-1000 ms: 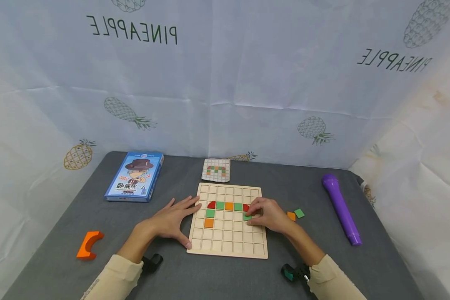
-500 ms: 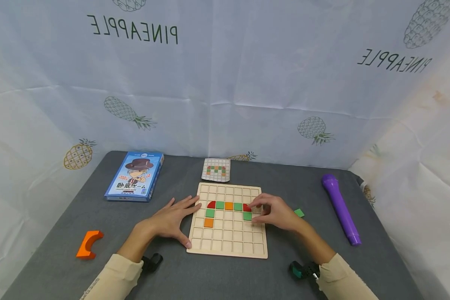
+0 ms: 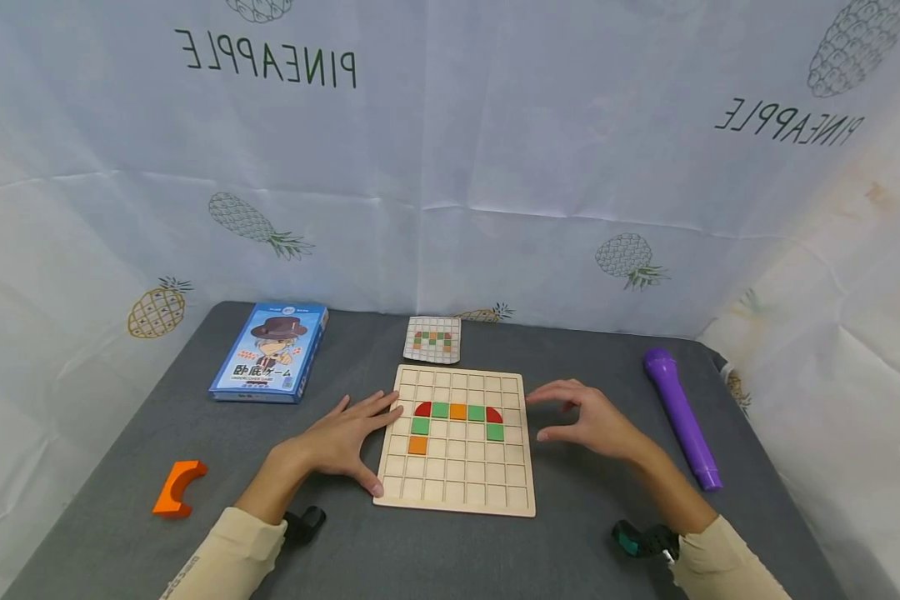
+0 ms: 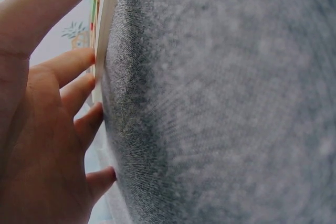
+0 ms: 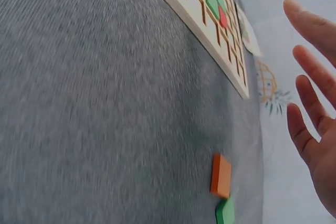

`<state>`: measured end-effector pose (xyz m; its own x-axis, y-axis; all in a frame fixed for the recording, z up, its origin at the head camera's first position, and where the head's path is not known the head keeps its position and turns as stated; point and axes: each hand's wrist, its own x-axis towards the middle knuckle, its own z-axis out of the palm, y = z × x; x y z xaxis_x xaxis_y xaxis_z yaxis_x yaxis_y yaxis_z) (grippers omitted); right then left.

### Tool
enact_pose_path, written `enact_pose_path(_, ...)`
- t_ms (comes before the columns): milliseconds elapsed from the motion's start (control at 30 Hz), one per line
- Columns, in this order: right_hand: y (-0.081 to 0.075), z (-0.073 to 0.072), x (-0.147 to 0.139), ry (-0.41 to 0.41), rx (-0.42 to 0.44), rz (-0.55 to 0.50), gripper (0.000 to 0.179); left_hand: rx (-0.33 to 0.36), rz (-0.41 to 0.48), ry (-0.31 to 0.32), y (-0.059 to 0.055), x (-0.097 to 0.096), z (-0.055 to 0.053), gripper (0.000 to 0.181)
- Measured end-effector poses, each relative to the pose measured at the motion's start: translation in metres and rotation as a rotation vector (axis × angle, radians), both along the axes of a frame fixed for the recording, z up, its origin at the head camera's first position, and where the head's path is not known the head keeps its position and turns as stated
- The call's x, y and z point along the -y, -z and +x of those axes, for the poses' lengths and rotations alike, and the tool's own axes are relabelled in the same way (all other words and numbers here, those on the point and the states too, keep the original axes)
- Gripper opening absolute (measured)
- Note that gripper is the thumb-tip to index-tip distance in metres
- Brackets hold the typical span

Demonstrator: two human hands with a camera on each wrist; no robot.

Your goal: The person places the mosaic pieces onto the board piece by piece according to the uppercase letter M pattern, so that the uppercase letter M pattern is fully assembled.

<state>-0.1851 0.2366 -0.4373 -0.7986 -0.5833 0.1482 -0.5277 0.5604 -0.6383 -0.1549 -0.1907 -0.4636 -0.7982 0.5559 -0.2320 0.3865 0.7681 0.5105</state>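
A wooden grid board (image 3: pixel 457 479) lies flat mid-table, bearing an arch of red, green and orange tiles. My left hand (image 3: pixel 342 442) rests spread at its left edge, thumb and fingertips touching the rim. Just off the right edge hovers my right hand (image 3: pixel 588 421), fingers apart and nothing held. In the right wrist view an orange tile (image 5: pixel 221 176) and a green tile (image 5: pixel 225 211) lie on the cloth near this hand; in the head view the hand hides them. The arch's right leg ends in a green tile (image 3: pixel 495 432), its left leg in an orange tile (image 3: pixel 417 446).
Behind the board lies a small pattern card (image 3: pixel 432 340) printed with a similar arch. A blue game box (image 3: pixel 270 354) stands back left, an orange arch block (image 3: pixel 178 490) front left. The purple microphone (image 3: pixel 682 419) lies on the right. A pineapple-print curtain hangs behind the table.
My right hand has let go of the green tile at the arch's right leg and drawn back rightward off the board, its fingers spreading. My left hand has stayed put.
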Motion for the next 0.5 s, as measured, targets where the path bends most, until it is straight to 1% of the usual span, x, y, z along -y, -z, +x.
enact_pose_path(100, 0.001, 0.002, -0.01, 0.008, -0.015, -0.009, 0.049, 0.0, -0.006, 0.001, 0.0, 0.0, 0.0, 0.123)
enact_pose_path(300, 0.002, 0.006, -0.027, 0.036, -0.017, -0.03, 0.049, 0.006, -0.01, -0.002, -0.002, -0.001, 0.0, 0.123)
enact_pose_path(500, 0.009, 0.01, -0.042, 0.073, -0.017, -0.027, 0.05, 0.004, -0.004, 0.0, -0.002, -0.001, 0.0, 0.122)
